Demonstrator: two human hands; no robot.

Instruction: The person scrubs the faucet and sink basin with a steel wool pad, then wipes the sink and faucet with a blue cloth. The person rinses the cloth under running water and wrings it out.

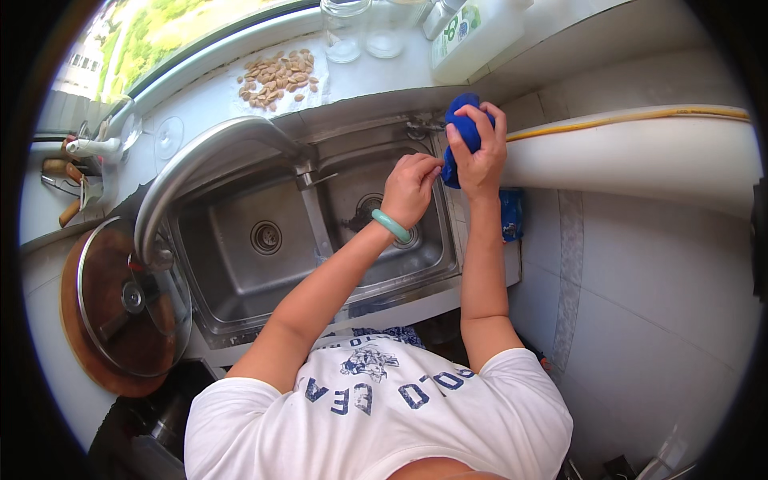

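My right hand grips a bunched blue cloth above the right rim of a double-bowl stainless steel sink. The thumb and fingers wrap around the cloth from the right. My left hand is over the right bowl, its thumb and forefinger pinched together at the cloth's left edge. A pale green bangle circles my left wrist. Below that hand, the right bowl's drain is partly covered, with dark wet bits beside it.
A curved steel faucet arches over the left bowl. Seeds lie on paper on the sill, near a glass jar and a white plastic jug. A glass lid leans on a round wooden board. A thick white pipe runs along the right.
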